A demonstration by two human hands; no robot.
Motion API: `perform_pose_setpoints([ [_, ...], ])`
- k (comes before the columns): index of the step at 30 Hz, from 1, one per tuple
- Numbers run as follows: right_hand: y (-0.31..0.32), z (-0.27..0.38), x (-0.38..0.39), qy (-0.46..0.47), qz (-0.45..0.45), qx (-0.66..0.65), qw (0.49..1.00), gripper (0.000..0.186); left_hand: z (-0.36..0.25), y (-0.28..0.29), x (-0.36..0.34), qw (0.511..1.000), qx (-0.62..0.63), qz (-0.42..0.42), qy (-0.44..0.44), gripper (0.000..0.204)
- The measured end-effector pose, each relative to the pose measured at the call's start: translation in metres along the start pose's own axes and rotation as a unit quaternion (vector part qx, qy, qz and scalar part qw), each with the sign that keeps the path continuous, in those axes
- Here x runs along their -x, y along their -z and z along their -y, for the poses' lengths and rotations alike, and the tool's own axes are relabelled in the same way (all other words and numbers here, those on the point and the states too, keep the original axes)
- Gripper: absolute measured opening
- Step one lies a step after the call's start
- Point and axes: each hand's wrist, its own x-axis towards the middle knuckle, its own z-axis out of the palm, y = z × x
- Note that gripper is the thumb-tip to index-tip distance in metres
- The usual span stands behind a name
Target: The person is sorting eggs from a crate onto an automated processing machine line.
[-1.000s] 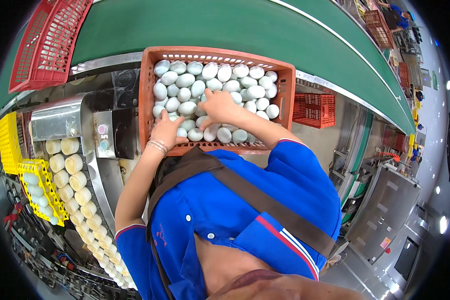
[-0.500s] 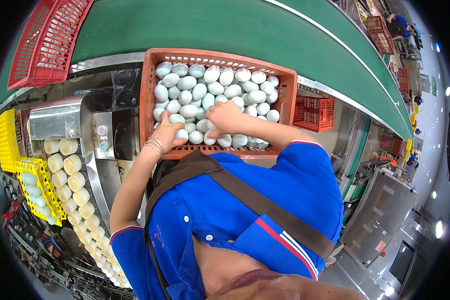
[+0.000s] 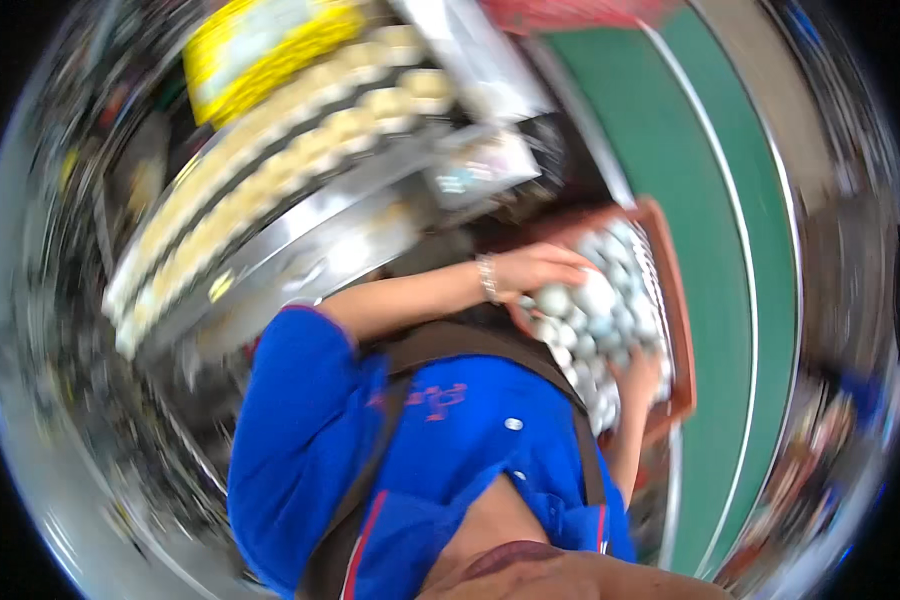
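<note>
An orange-red plastic crate (image 3: 682, 330) full of pale, whitish-green eggs (image 3: 625, 290) lies in front of me, tilted in the view and smeared by motion. My left hand (image 3: 545, 272), with bracelets at the wrist, curves over the crate's left part. Its fingers and thumb close around eggs (image 3: 553, 300) that look larger than those lower in the crate. My right hand (image 3: 640, 376) reaches down among the eggs at the crate's near right side. Its fingertips are blurred and partly hidden, so its grip does not show.
Beyond the crate runs a green conveyor belt (image 3: 710, 200) with a pale rail. At the left, rows of cream-coloured rollers (image 3: 300, 150) lead to a yellow egg tray (image 3: 270, 60). A metal control box (image 3: 485, 165) stands between rollers and crate. A red crate (image 3: 580, 12) is at the top.
My view has swung left, so the crate now appears further right and turned, and the rollers fill the upper left. Both hands remain at the eggs; my left hand seems lifted slightly.
</note>
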Motion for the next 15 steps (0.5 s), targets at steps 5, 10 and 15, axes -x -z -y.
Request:
perform_pose_setpoints([
  [5,0.076,0.06,-0.005,0.009,-0.053,-0.029,0.998,0.051,-0.02,0.061,0.134,0.948,0.075,-0.182,-0.249,0.043],
  [10,0.169,0.274,0.0,0.407,-0.196,-0.202,0.869,0.047,0.001,0.122,0.349,0.732,0.017,-0.505,-0.457,0.035],
  [15,0.199,0.521,0.084,0.695,-0.111,-0.202,0.681,0.052,0.031,0.161,0.558,0.307,-0.227,-0.891,-0.244,0.035],
])
